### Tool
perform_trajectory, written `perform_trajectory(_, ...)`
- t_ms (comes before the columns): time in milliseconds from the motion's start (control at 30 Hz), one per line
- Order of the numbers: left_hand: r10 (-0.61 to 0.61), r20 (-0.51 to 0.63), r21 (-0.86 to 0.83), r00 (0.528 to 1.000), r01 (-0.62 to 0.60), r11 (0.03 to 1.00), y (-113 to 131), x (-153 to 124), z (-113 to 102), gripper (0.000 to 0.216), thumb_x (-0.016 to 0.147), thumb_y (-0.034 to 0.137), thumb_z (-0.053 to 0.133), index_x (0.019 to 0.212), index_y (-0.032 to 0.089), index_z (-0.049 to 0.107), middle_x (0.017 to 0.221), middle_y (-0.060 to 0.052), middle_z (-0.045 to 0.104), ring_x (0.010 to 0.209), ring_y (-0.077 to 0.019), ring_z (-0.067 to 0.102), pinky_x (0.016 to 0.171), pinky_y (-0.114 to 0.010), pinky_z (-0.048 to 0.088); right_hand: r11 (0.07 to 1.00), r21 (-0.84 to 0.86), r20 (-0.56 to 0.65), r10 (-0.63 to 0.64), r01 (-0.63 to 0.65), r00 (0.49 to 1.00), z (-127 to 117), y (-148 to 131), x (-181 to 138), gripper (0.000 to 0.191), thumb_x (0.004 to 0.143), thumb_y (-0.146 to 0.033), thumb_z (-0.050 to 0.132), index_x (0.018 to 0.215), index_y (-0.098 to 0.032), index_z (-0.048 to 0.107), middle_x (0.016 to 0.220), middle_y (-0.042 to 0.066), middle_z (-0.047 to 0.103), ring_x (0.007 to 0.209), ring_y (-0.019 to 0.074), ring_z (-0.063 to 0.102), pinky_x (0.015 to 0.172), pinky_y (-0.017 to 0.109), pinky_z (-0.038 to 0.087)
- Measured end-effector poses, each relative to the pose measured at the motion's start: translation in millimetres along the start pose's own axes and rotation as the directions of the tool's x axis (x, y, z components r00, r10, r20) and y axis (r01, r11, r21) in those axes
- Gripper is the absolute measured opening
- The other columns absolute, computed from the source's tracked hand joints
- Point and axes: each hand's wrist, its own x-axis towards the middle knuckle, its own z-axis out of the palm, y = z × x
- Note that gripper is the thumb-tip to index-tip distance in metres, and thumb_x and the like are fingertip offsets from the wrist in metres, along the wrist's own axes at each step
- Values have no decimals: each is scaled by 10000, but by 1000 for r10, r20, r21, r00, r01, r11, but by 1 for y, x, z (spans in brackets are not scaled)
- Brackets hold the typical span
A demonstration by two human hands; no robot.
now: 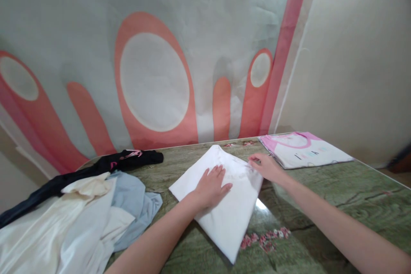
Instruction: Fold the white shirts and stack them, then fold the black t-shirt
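A white folded garment (221,205), perhaps a shirt, lies at a slant on the table, one corner pointing toward me. My left hand (212,186) rests flat on its middle with the fingers spread. At its upper right corner my right hand (263,166) has thumb and fingers drawn together, pinching the cloth edge. Beyond that hand lies a folded pink and white shirt (298,150) with lettering on its front. The underside of the white garment is hidden.
At the left is a loose heap of cream and white clothes (80,218), with a light blue garment (131,201) beside it and a black garment (96,171) behind. The wood-patterned table (321,197) with printed flowers ends at a wall with a pink and white hanging (205,51).
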Motion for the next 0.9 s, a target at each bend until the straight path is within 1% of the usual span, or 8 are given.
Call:
perform_trajectory(133, 4, -22, 1, 1000, -4, 1000, 0, -2, 5, 670, 891, 577, 126, 1378, 143, 276, 1461, -101, 213, 1346, -259, 148, 1070, -445, 126, 999, -43, 65, -18, 21, 998, 23, -23, 30, 218, 741, -215, 536, 909, -161, 665, 944, 70, 688, 873, 188, 614, 796, 283, 444)
perform_trajectory(267, 8, -50, 6, 999, -8, 1000, 0, -2, 8, 672, 885, 591, 120, 1374, 162, 286, 1463, -88, 212, 1346, -258, 145, 1073, -447, 114, 992, -117, 93, 62, -51, 994, 45, -32, 50, 230, 713, -280, 599, 902, -168, 668, 861, 56, 700, 788, 183, 625, 708, 268, 445)
perform_trajectory(367, 10, -41, 3, 999, -10, 1000, -1, -2, 9, 689, 881, 599, 113, 1377, 152, 285, 1464, -93, 206, 1347, -262, 136, 1072, -454, 115, 981, -175, 93, 107, -89, 990, 52, -35, 54, 276, 681, -329, 639, 913, -183, 668, 818, 37, 698, 752, 181, 624, 682, 270, 433)
perform_trajectory(467, 7, -33, -1, 999, -7, 1000, -1, -2, 8, 694, 882, 597, 106, 1378, 145, 284, 1462, -97, 209, 1348, -262, 134, 1072, -455, 115, 972, -226, 86, 93, -71, 992, 51, -42, 50, 253, 714, -304, 604, 929, -186, 666, 847, 41, 690, 782, 187, 618, 712, 281, 420)
perform_trajectory(600, 6, -39, 5, 999, -6, 1000, 2, -2, 6, 698, 885, 590, 121, 1377, 124, 291, 1458, -110, 217, 1346, -261, 145, 1076, -448, 117, 959, -279, 98, -18, 45, 995, 47, -56, 34, 269, 788, -217, 496, 1010, -169, 640, 1011, 76, 647, 933, 189, 573, 812, 272, 384)
perform_trajectory(733, 1, -50, 12, 999, -1, 1000, 4, -1, 5, 700, 888, 583, 130, 1378, 110, 291, 1451, -111, 236, 1343, -260, 155, 1075, -446, 129, 930, -324, 167, -126, 175, 978, 46, -68, 15, 295, 832, -165, 427, 1046, -194, 627, 1033, 78, 633, 984, 195, 537, 887, 292, 329)
perform_trajectory(833, -1, -44, 13, 999, 1, 1000, 5, -2, 5, 693, 891, 574, 135, 1382, 109, 283, 1454, -106, 229, 1344, -257, 155, 1076, -442, 132, 906, -351, 225, -165, 238, 960, 47, -74, 6, 308, 832, -125, 413, 1048, -194, 621, 1053, 76, 632, 1017, 202, 511, 919, 309, 295)
perform_trajectory(900, -4, -37, 11, 999, 5, 1000, 5, -2, 3, 687, 892, 568, 145, 1383, 107, 281, 1457, -103, 217, 1347, -254, 144, 1077, -438, 131, 895, -365, 250, -171, 257, 953, 47, -76, 2, 311, 835, -117, 405, 1057, -186, 611, 1072, 76, 626, 1026, 208, 498, 909, 315, 299)
